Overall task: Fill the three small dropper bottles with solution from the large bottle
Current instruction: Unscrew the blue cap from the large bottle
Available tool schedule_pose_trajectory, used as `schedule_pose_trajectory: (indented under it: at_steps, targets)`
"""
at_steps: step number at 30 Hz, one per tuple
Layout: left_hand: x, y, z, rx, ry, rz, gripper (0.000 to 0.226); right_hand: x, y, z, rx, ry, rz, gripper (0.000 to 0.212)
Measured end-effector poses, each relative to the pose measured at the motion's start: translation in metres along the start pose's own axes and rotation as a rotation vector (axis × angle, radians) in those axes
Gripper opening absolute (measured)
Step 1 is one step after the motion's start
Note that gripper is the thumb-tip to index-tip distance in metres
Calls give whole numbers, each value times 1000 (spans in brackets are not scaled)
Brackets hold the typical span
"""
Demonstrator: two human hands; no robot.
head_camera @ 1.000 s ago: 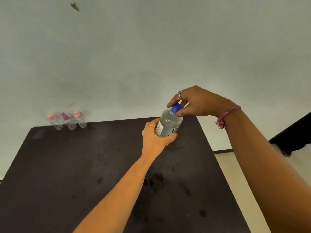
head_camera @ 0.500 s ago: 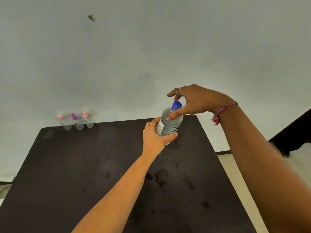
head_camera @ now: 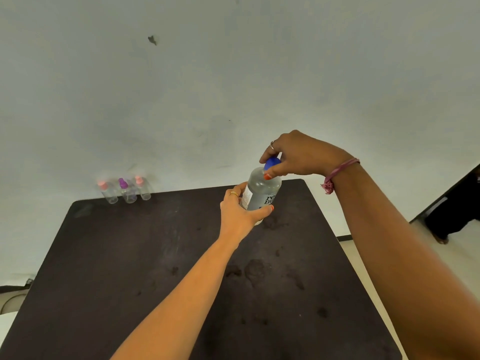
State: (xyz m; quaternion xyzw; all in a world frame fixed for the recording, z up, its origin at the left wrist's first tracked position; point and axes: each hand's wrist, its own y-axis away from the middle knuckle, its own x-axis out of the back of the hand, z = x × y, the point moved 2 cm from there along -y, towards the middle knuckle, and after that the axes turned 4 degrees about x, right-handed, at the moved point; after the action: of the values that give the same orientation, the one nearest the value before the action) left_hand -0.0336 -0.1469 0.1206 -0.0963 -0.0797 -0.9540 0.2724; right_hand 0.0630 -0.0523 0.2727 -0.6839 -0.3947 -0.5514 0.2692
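Note:
The large clear bottle (head_camera: 262,190) with a white label stands upright near the far right of the dark table (head_camera: 161,268). My left hand (head_camera: 240,214) grips its body from the left. My right hand (head_camera: 298,155) reaches over from the right and pinches the blue cap (head_camera: 271,162) between thumb and fingers. Three small clear dropper bottles stand in a row at the table's far left edge by the wall: a pink-capped one (head_camera: 107,193), a purple-capped one (head_camera: 127,192) and another pink-capped one (head_camera: 142,189). The three small bottles all wear their caps.
A pale wall (head_camera: 233,74) rises directly behind the table. Dark stains mark the tabletop around the middle. To the right lie light floor and a dark piece of furniture (head_camera: 457,211). A cable lies on the floor at the far left.
My right hand's fingers have closed back round the blue cap after loosening half a second ago. The bottle stays in place in my left hand; the view shifted slightly.

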Motion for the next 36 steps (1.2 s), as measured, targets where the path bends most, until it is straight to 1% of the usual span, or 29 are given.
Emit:
schedule_pose_trajectory:
  at_steps: [2, 4, 8, 11, 14, 17, 20, 23, 25, 27, 29, 30, 34, 36]
  targets:
    - [2, 3, -1, 19, 10, -4, 77, 3, 5, 0, 12, -27, 32, 35]
    - [4, 5, -4, 26, 10, -5, 77, 7, 12, 2, 7, -104, 91, 32]
    - [8, 9, -12, 45, 6, -2, 74, -4, 29, 14, -57, -398, 228, 29]
    - [11, 12, -21, 56, 13, -16, 77, -34, 40, 25, -102, -638, 306, 30]
    - [12, 15, -31, 64, 20, -35, 78, -72, 50, 35, -166, -821, 429, 31]
    - [10, 15, -43, 83, -15, -63, 79, -116, 58, 46, -282, -901, 545, 30]
    - [4, 15, -57, 111, -50, -100, 79, -162, 67, 54, -398, -864, 587, 28]
    - [-5, 17, -67, 130, -74, -151, 80, -203, 80, 61, -492, -871, 595, 28]
    - [-12, 20, -74, 134, -94, -195, 79, -227, 88, 68, -550, -874, 572, 32]
    - [-19, 22, -81, 124, -130, -233, 73, -249, 96, 75, -610, -879, 528, 36]
    - [-26, 24, -85, 91, -184, -270, 62, -269, 103, 81, -655, -854, 478, 37]
    - [-30, 24, -88, 81, -203, -288, 60, -279, 106, 84, -671, -838, 457, 37]
    - [-43, 27, -104, 120, -230, -326, 62, -306, 114, 89, -715, -786, 338, 40]
    - [-48, 28, -117, 152, -247, -336, 69, -317, 116, 91, -721, -776, 265, 41]
